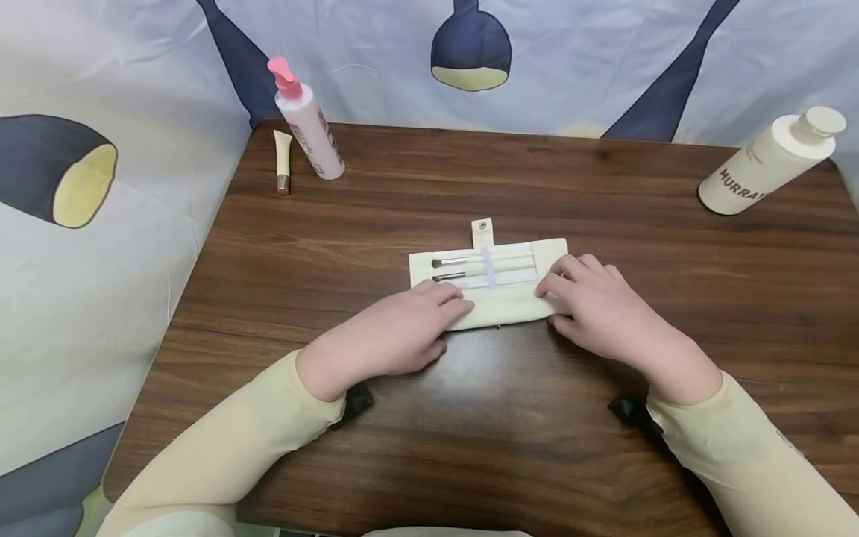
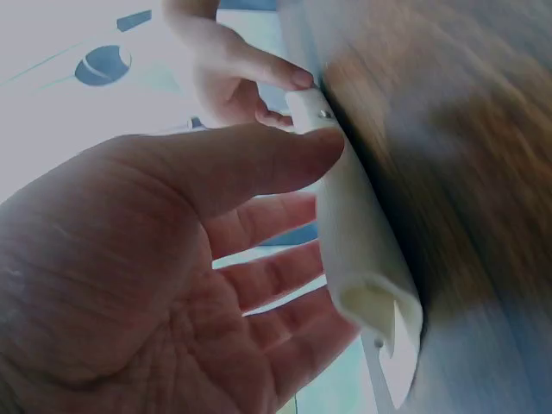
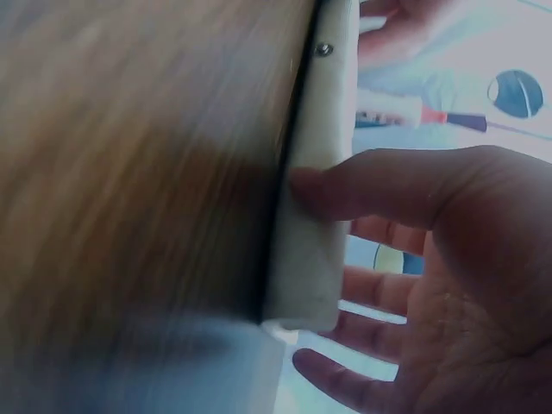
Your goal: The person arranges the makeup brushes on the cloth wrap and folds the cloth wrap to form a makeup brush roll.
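Note:
A cream fabric brush roll [image 1: 503, 307] lies on the table, its near side folded over into a rounded edge. Makeup brushes [image 1: 451, 261] sit inside under a pale band, heads to the left. A snap tab [image 1: 482, 233] sticks out at the far side. My left hand [image 1: 392, 328] holds the fold near its left end; in the left wrist view the thumb presses the front of the roll [image 2: 358, 216], fingers on the other side. At the right end my right hand [image 1: 604, 309] grips the fold between thumb and fingers, as the right wrist view confirms.
A pink pump bottle [image 1: 312, 130] and a small cream tube [image 1: 282, 162] are at the back left of the wooden table [image 1: 376, 201]. A large white bottle [image 1: 765, 164] stands at the back right. A patterned curtain [image 1: 382, 45] hangs behind.

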A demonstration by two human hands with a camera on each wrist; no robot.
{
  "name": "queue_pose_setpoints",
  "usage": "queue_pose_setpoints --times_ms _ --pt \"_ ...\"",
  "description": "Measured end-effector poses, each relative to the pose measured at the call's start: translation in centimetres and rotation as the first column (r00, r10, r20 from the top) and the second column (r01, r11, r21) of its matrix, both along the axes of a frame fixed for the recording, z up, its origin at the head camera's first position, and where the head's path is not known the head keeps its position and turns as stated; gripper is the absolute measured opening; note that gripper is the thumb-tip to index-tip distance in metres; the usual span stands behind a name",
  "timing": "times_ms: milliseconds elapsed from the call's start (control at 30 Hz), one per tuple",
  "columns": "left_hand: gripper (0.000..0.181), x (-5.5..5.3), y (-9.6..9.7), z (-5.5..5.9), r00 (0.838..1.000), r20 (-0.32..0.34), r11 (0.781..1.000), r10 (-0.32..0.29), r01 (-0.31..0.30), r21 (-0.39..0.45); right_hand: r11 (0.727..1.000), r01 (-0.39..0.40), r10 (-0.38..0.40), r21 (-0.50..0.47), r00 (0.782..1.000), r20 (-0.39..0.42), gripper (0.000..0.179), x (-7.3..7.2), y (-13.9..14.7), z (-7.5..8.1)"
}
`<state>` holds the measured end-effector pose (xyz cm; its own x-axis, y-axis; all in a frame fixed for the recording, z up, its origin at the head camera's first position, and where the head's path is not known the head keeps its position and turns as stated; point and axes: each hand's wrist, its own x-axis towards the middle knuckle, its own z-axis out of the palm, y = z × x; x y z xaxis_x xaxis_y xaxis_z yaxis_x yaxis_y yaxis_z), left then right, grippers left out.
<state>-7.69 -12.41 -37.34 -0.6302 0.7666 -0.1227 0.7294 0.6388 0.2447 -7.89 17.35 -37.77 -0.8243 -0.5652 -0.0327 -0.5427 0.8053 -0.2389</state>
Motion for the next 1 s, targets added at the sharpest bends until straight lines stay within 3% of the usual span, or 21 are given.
queue_pose_setpoints --times_ms 167,300,433,533,667,733,833,1000 --pt "0.038 -0.3 -0.6 0.0 0.995 -0.039 0.995 0.092 -0.093 -0.02 0.998 0.032 -0.027 -0.063 0.997 0.069 0.022 -0.7 0.9 0.2" --pt "0.041 -1.2 -1.0 -0.2 0.989 0.016 0.989 0.148 -0.147 -0.019 0.985 0.108 -0.086 -0.134 0.983 0.16 0.022 -1.2 1.6 0.3" --pt "0.035 -2.8 -1.9 -0.4 0.974 0.102 0.973 0.204 -0.213 0.086 0.976 0.139 -0.105 -0.168 0.975 0.196 0.033 -1.7 2.5 0.2" --pt "0.026 -4.0 -2.7 -0.8 0.951 0.197 0.948 0.237 -0.271 0.167 0.976 0.134 -0.098 -0.169 0.974 0.205 0.034 -2.0 2.8 -0.1" --pt "0.023 -5.3 -3.2 -1.6 0.909 0.309 0.906 0.279 -0.356 0.23 0.967 0.177 -0.142 -0.183 0.971 0.191 0.013 -2.3 2.9 -0.2" --pt "0.024 -5.7 -3.2 -1.7 0.894 0.34 0.887 0.293 -0.387 0.251 0.959 0.207 -0.166 -0.195 0.964 0.207 0.011 -2.5 2.9 -0.1" --pt "0.032 -6.1 -3.2 -1.8 0.887 0.369 0.888 0.279 -0.384 0.253 0.953 0.233 -0.171 -0.191 0.94 0.296 0.018 -2.6 3.0 0.1" --pt "0.036 -6.1 -3.0 -2.0 0.896 0.366 0.912 0.25 -0.345 0.223 0.948 0.278 -0.178 -0.158 0.87 0.461 0.023 -2.9 2.9 0.3"
